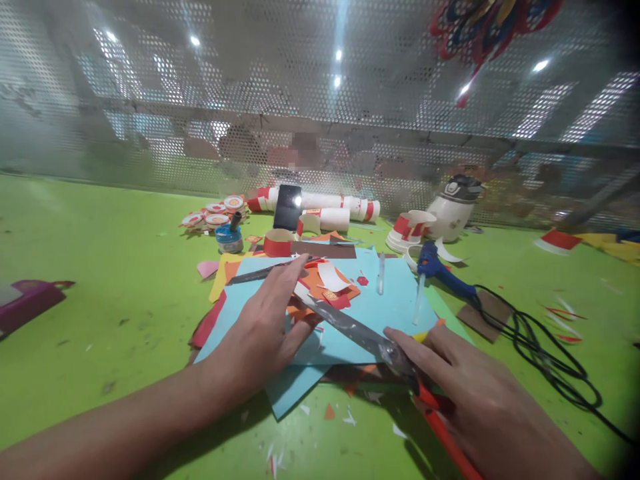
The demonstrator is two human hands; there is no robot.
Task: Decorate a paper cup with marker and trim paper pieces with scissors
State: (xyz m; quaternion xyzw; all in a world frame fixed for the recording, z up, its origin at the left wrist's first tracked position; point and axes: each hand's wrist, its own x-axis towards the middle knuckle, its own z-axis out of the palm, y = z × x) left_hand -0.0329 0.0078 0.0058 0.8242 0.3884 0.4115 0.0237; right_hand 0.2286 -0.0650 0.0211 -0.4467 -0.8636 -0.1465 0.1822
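My right hand [465, 380] is wrapped around the red handles of a pair of scissors [357, 330]. The blades look nearly closed and point up and left across a stack of light blue paper [395, 280]. Over the stack's left part is my left hand [265, 327], its fingers stretched out and its thumb apart from them. The blade tips reach toward the gap there, close to a small white bit. Orange, red and white paper scraps [334, 277] lie on the blue sheet just beyond. A second dark blade [255, 273] shows behind my left fingers.
A blue glue gun [440, 270] with a coiled black cord [535, 353] is at the right. Behind the stack are a blue ink bottle [229, 237], a phone [288, 207], white-and-red paper cups [407, 230] and a white jar [453, 210]. A purple object [30, 303] sits far left.
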